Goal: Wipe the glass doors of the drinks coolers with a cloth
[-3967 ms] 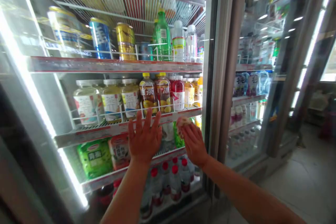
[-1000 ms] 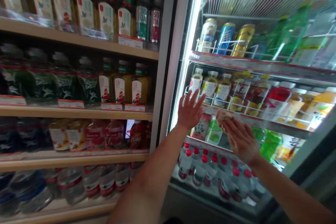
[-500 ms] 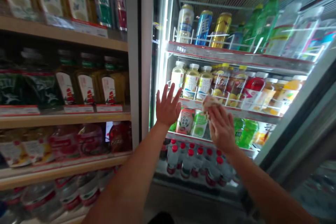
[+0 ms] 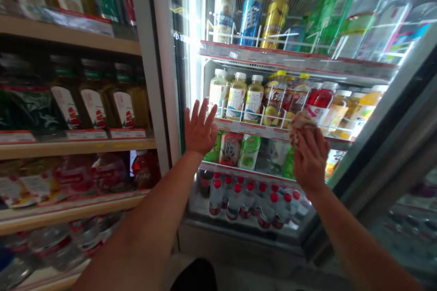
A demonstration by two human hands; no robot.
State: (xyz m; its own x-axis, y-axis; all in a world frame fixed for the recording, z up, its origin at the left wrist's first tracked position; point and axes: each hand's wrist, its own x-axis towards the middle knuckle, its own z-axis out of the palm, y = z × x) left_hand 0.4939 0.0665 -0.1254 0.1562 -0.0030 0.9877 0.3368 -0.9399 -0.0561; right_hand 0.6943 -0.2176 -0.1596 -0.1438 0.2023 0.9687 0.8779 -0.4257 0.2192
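My left hand [image 4: 200, 132] is raised with its fingers spread, holding nothing, palm toward the glass door [image 4: 191, 77] of a lit drinks cooler. Whether it touches the glass I cannot tell for sure. A crumpled beige cloth [image 4: 302, 122] is under the fingers of my right hand [image 4: 310, 157], pressed toward the same door. Behind the glass, near the left hand, stand pale tea bottles [image 4: 236, 96] with white caps. A red drink bottle [image 4: 322, 100] stands just behind the cloth.
Cans [image 4: 250, 19] and green bottles [image 4: 336, 11] fill the upper cooler shelf; red-capped bottles [image 4: 235, 200] stand at the bottom. Wooden shelves [image 4: 78, 148] with bottles run along the left. A metal door frame [image 4: 362, 182] slants along the right.
My right hand has moved to the right across the door with the cloth. The left hand stays spread before the glass, and the whole view has shifted slightly.
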